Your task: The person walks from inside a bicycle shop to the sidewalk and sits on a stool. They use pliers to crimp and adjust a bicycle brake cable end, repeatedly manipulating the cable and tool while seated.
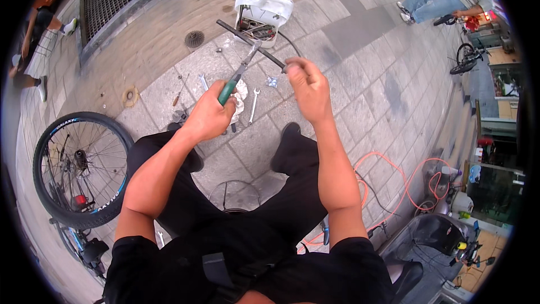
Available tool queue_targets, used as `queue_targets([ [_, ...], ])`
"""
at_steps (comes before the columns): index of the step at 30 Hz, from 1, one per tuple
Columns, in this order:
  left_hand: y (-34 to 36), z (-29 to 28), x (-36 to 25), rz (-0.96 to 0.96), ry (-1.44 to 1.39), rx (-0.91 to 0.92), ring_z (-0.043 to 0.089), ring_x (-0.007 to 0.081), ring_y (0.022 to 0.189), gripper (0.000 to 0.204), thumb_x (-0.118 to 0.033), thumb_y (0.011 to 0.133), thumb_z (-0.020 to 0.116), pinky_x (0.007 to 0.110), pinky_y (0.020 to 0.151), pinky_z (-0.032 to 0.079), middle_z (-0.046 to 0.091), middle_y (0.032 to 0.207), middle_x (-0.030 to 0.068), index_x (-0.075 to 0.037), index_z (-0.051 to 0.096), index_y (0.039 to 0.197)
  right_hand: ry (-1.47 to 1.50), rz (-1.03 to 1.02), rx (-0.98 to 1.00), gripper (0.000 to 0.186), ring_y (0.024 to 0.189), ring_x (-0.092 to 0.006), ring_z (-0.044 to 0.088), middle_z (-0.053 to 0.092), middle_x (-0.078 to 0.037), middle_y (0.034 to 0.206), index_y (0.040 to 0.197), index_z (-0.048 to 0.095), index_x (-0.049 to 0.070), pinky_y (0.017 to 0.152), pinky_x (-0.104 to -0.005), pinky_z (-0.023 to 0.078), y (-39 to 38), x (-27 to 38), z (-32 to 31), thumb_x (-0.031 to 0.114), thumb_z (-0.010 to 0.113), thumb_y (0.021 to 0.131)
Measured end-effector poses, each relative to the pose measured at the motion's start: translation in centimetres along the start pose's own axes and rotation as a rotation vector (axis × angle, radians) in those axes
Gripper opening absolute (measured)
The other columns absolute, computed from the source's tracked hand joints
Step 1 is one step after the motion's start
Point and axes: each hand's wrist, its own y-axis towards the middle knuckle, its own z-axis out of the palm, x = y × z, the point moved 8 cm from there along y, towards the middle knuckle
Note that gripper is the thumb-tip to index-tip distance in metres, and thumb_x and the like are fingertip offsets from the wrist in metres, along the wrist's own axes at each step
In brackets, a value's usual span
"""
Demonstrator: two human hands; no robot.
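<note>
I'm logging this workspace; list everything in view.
Hand tool: one, green handle, centre
Rod: one, dark, across tool's tip
Toolbox: one, white, top centre
Cassette: one, dark, left of toolbox
Toothed ring: one, tan, left
Wrenches: several, silver, central paving
Screwdriver: one, orange, central paving
Cloth: one, white, central paving
Bicycle wheel: one, black, left
Hose: one, orange, right
Scooter: one, dark, lower right
Grate: one, grey, upper left
Bicycles: several, dark, edges
Bystanders: two, blue and black clothes, sides
Left hand: one, bare, on tool
Right hand: one, bare, at rod's end
Legs: two, black trousers, centre
</note>
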Motion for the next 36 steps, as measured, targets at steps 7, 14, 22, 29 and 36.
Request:
queue_targets([
  [7, -0.2, -0.1, 0.5, -0.050, 0.032, -0.001, 0.063, 0.0297, 0.088, 0.023, -0.014, 0.098, 0.062, 0.040, 0.082, 0.050, 0.062, 0.095, 0.0180, -0.002, 0.060, 0.117, 0.554, 0.417, 0.339, 0.045, 0.063, -0.0087, 0.049, 0.056, -0.003, 0.068, 0.101, 0.067, -0.001, 0.058, -0.0288, 0.042, -0.9, -2.7, 2.6, 0.044, 0.060, 0.105],
  [14, 0.2, -0.3, 0.4, -0.067, -0.003, 0.004, 0.064, 0.0301, 0.089, 0.023, -0.013, 0.098, 0.062, 0.041, 0.083, 0.050, 0.063, 0.095, 0.0178, -0.002, 0.060, 0.117, -0.220, -0.237, -0.068, 0.044, 0.061, -0.0086, 0.049, 0.057, -0.002, 0.066, 0.101, 0.067, 0.000, 0.055, -0.0282, 0.040, -1.0, 2.8, 0.6, 0.043, 0.057, 0.107],
  [22, -0.1, -1.0, -0.1, -0.086, 0.066, -0.032, 0.065, 0.0360, 0.092, 0.025, -0.013, 0.098, 0.062, 0.043, 0.084, 0.050, 0.065, 0.099, 0.0211, -0.002, 0.058, 0.120, 0.492, 0.355, 0.266, 0.044, 0.060, -0.0111, 0.051, 0.058, -0.005, 0.068, 0.110, 0.063, -0.004, 0.057, -0.0303, 0.043, -0.5, -3.8, 2.4, 0.039, 0.065, 0.102],
  [29, -0.3, -0.3, 0.2, -0.131, 0.042, 0.032, 0.066, 0.0361, 0.094, 0.026, -0.015, 0.099, 0.062, 0.043, 0.085, 0.050, 0.065, 0.100, 0.0212, -0.003, 0.058, 0.122, -0.227, -0.291, -0.137, 0.054, 0.054, -0.0132, 0.054, 0.056, -0.005, 0.059, 0.101, 0.065, -0.003, 0.054, -0.0311, 0.042, -1.4, 1.7, 1.0, 0.050, 0.059, 0.103],
  [36, -0.3, -0.6, 0.3, -0.051, 0.017, 0.006, 0.067, 0.0367, 0.095, 0.027, -0.015, 0.099, 0.061, 0.043, 0.086, 0.051, 0.066, 0.103, 0.0216, -0.003, 0.058, 0.123, 0.131, 0.170, 0.123, 0.049, 0.055, -0.0129, 0.055, 0.062, -0.006, 0.066, 0.106, 0.064, -0.001, 0.050, -0.0298, 0.042, 0.1, -1.2, 1.1, 0.048, 0.060, 0.103],
])
